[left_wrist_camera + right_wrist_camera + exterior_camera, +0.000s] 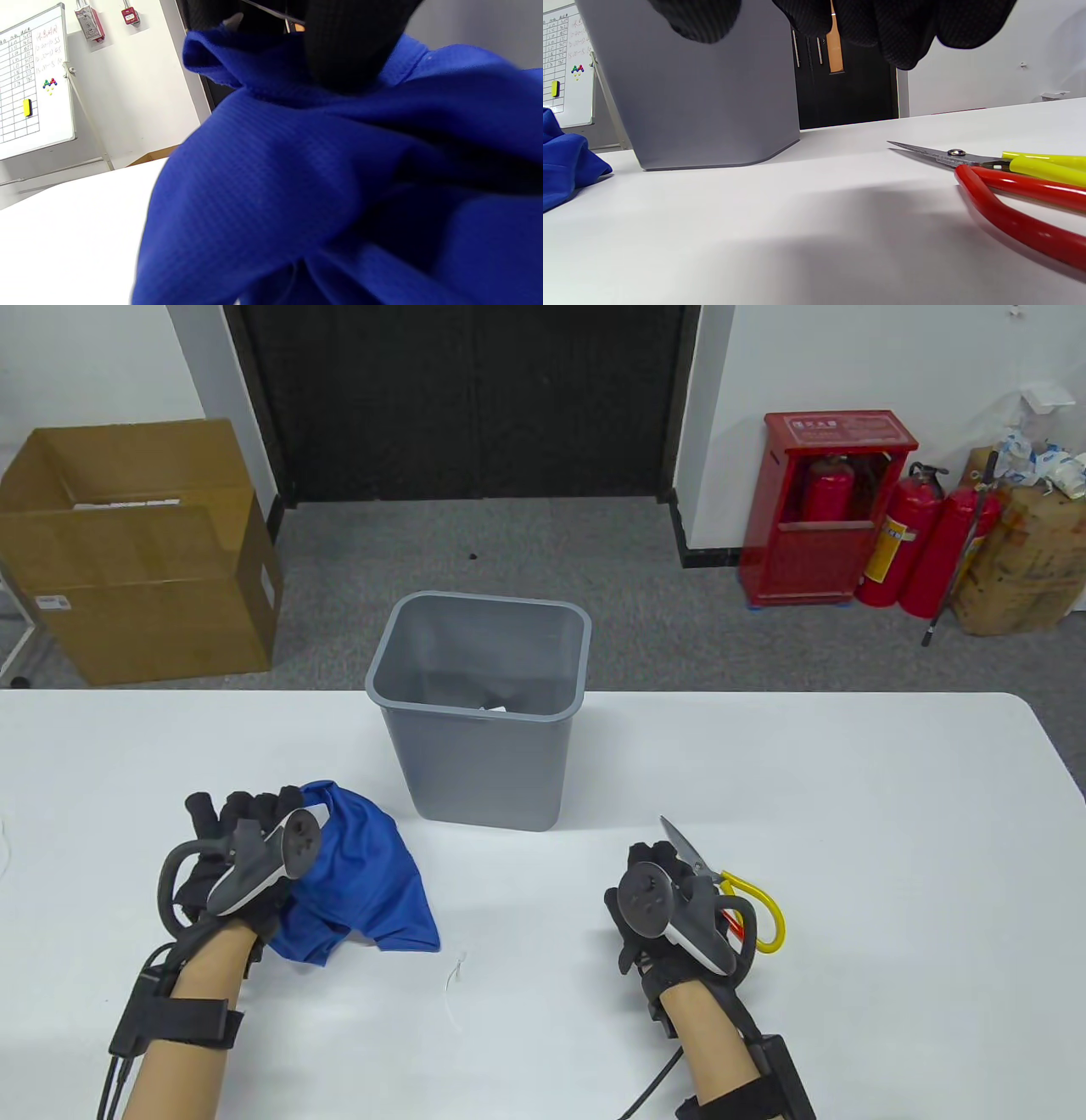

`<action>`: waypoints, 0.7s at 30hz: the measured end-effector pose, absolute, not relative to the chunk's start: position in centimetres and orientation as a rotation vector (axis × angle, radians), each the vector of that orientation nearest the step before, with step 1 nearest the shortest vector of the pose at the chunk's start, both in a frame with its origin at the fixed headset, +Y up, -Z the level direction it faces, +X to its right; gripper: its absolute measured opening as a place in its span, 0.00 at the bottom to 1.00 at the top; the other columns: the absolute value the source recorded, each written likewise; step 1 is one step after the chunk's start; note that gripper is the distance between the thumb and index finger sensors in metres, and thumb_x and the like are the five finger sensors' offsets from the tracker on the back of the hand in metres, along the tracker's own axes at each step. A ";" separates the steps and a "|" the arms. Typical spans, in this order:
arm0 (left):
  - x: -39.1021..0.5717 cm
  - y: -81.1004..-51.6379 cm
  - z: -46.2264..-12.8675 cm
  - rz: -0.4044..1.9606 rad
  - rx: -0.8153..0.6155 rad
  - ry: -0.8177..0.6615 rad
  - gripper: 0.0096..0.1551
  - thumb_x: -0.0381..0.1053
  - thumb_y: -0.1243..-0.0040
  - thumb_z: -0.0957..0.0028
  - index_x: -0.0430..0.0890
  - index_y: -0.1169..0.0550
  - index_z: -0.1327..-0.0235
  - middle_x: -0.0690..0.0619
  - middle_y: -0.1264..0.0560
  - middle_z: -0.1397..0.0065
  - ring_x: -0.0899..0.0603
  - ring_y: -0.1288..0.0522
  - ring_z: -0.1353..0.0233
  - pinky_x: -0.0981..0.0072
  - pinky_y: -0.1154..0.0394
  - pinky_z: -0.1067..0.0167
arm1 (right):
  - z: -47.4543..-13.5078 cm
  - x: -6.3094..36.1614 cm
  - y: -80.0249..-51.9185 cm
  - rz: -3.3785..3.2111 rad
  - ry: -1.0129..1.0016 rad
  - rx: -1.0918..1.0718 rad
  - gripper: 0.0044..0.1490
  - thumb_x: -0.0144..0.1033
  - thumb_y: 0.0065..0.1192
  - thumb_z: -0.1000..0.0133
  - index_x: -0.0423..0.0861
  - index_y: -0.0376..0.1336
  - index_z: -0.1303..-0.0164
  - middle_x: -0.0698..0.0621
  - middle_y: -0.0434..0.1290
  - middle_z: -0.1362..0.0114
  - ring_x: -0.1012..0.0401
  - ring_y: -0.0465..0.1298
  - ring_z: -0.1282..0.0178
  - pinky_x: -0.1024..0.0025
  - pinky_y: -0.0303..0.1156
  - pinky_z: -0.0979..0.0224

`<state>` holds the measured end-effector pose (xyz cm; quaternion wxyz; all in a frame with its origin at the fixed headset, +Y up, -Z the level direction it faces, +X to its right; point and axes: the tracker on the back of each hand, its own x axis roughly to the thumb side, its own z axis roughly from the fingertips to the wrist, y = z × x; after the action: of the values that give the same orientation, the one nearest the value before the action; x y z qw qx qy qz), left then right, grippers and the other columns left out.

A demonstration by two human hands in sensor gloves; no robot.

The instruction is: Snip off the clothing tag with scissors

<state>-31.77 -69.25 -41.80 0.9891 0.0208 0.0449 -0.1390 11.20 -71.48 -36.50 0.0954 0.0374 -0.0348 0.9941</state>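
A blue garment (365,878) lies bunched on the white table (848,814) at the front left. My left hand (233,819) holds its upper left part. In the left wrist view the cloth (297,178) fills the frame and rises to my gloved fingers (343,46). Scissors (734,886) with a yellow and a red handle lie flat on the table, blades closed. My right hand (649,865) hovers just left of them, empty. In the right wrist view the fingers (903,25) hang above the table, apart from the scissors (1001,169). No tag shows on the garment.
A grey bin (479,712) stands at the table's middle, between the hands, with a white scrap (494,709) inside. A thin white thread (458,967) lies on the table in front of the garment. The bin wall (691,106) is close to my right hand.
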 end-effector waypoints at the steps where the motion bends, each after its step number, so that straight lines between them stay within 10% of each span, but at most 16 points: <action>1: -31.9 -69.2 -41.8 -0.275 0.048 0.088 0.47 0.59 0.30 0.43 0.59 0.43 0.15 0.57 0.35 0.16 0.42 0.37 0.13 0.27 0.56 0.19 | -36.5 11.2 -71.5 2.947 -0.102 0.111 0.46 0.56 0.52 0.49 0.41 0.52 0.25 0.36 0.59 0.22 0.38 0.67 0.28 0.39 0.65 0.33; 11: -32.2 -65.5 -39.0 -0.012 0.198 0.025 0.46 0.59 0.31 0.44 0.56 0.41 0.16 0.54 0.33 0.19 0.41 0.32 0.17 0.27 0.48 0.21 | -36.5 11.1 -71.5 2.965 -0.088 0.120 0.46 0.57 0.51 0.49 0.41 0.52 0.26 0.36 0.59 0.22 0.39 0.68 0.28 0.39 0.65 0.33; 21: -22.5 -68.6 -34.8 0.100 -0.068 -0.351 0.44 0.62 0.34 0.42 0.50 0.38 0.16 0.50 0.29 0.24 0.40 0.26 0.24 0.31 0.39 0.24 | -36.4 11.0 -71.6 2.965 -0.065 0.141 0.46 0.57 0.51 0.49 0.41 0.52 0.26 0.36 0.59 0.22 0.39 0.68 0.29 0.39 0.66 0.33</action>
<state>-22.54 -68.60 -34.75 0.9828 -0.0338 -0.1746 0.0495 10.98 -71.57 -36.43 0.0861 0.0472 -0.0218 0.9949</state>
